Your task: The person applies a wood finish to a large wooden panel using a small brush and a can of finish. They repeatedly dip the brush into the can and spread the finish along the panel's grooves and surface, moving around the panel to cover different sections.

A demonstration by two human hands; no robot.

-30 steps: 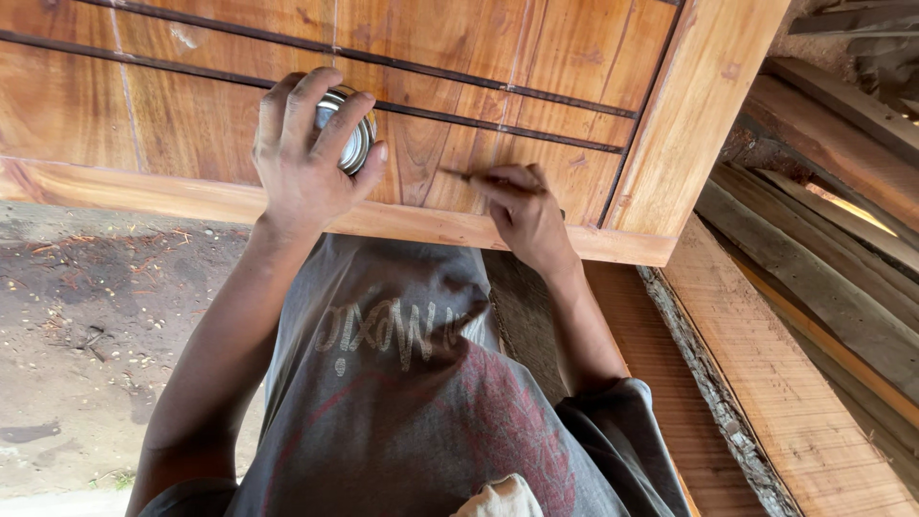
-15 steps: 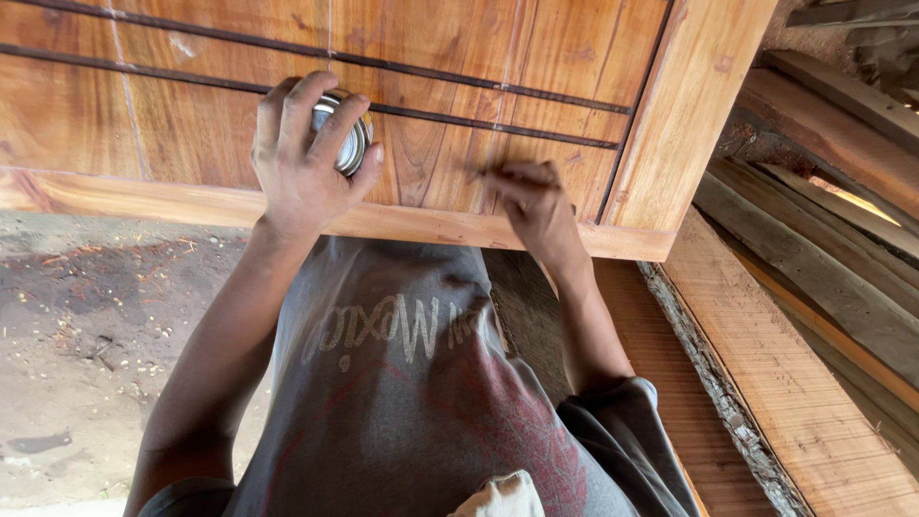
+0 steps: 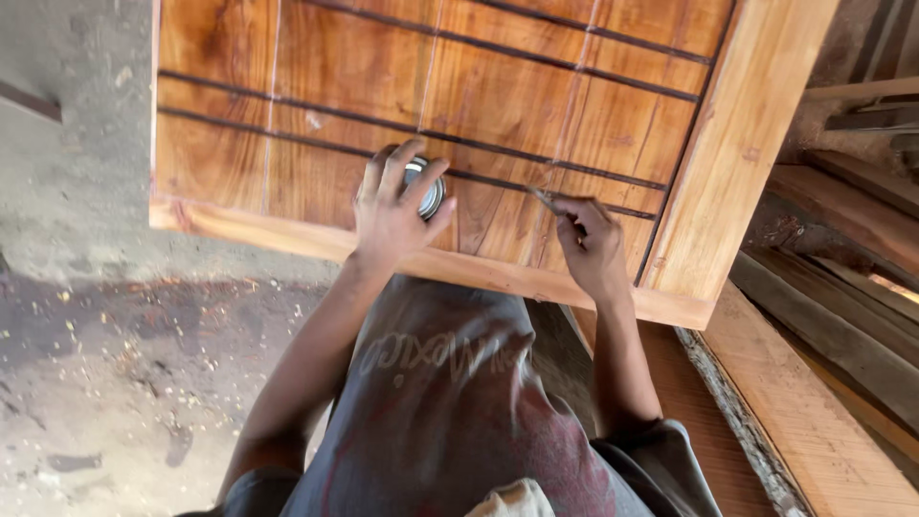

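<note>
- The left hand (image 3: 391,213) was clamped over a small round tin (image 3: 428,189), fingers curled on its shiny rim, resting on the wooden panel (image 3: 498,105).
- The right hand (image 3: 595,247) pinched a thin brush (image 3: 548,199), tip touching a dark groove (image 3: 574,177) just above its knuckles.
- Judged risk: the tin could tip under the left palm and spill, or the brush could stray off the groove and smear the wood.
- The panel looked reddish-brown, grained, with pale frame edges.
</note>
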